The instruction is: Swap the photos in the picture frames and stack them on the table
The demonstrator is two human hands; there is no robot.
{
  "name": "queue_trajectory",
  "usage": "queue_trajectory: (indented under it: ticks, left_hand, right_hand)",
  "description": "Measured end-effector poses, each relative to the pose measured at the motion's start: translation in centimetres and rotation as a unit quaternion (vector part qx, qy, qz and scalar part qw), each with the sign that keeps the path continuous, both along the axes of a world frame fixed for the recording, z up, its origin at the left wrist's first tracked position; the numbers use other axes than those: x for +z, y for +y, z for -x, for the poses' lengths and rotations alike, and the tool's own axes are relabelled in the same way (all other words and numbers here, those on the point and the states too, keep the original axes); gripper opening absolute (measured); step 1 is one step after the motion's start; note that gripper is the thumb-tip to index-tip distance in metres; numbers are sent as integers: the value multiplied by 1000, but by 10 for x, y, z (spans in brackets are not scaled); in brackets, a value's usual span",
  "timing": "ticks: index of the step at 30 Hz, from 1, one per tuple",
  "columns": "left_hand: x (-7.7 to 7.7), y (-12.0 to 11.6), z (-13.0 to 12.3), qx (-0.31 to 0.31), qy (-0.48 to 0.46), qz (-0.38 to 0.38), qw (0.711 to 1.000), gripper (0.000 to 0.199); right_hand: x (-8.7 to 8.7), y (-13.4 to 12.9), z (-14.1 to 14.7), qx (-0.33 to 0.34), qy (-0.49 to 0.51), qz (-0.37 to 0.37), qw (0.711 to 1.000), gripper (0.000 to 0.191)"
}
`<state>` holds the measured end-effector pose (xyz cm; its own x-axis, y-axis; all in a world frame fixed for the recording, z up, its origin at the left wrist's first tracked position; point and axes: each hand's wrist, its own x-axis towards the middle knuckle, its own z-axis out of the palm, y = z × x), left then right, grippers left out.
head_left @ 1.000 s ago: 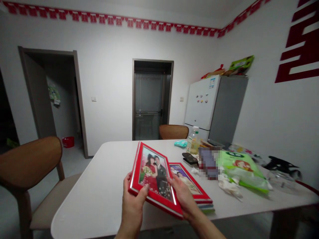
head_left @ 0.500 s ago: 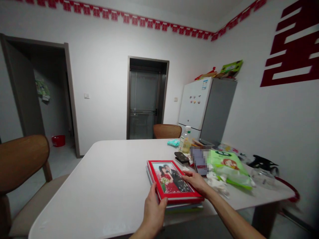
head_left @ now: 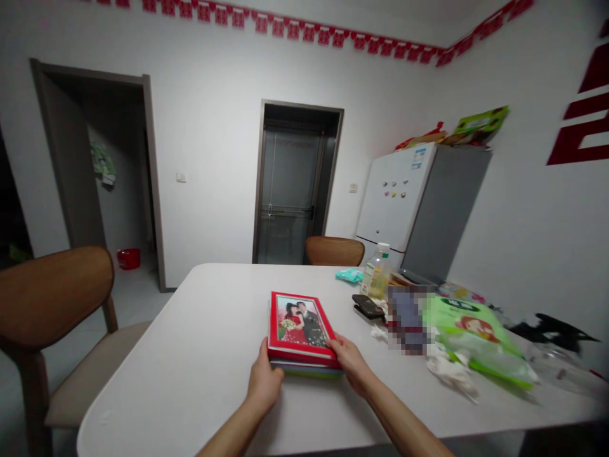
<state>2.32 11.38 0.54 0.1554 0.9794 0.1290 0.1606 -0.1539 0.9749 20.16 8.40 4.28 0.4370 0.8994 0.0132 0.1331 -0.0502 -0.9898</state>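
In the head view, a rectangular red-bordered picture frame [head_left: 302, 353], showing a photo of two people in a red dress and a dark suit, lies face up at the near middle of the glossy white bench [head_left: 200, 355]. It tops a stack of flat pieces [head_left: 307, 373] with pale and green edges showing at the front; how many there are cannot be told.

The left hand [head_left: 264, 379] has its grip narrowed about the stack's near left corner, thumb at the front edge. The right hand [head_left: 351, 363] holds the near right corner, fingertips over the red border. The step in hand looks like evening up the pile between both palms. The next move, I judge, calls for level, matched pressure from both sides, so that the upper piece does not slide on those below.

As for writing, no brand can be read. The bright green plastic packet [head_left: 476, 317] carries pale characters on a dark green oval, too blurred to make out. The clear bottle of yellowish liquid [head_left: 375, 273] has a label that is equally unclear, as is the blue-and-white sticker on the white-fronted refrigerator [head_left: 394, 197]. A dark red wall cut-out [head_left: 578, 143] resembles part of a large character, cropped by the right edge.
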Motion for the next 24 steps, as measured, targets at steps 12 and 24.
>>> queue_trajectory:
  ticks: [12,24]
  left_hand:
    - [4,86,45,91,-7,2,996,61]
    - [89,34,50,83,-144,-30,986,62]
  right_hand:
    - [-3,113,43,32,-18,-26,999,30]
    - [58,70,76,78,-27,-221,972,69]
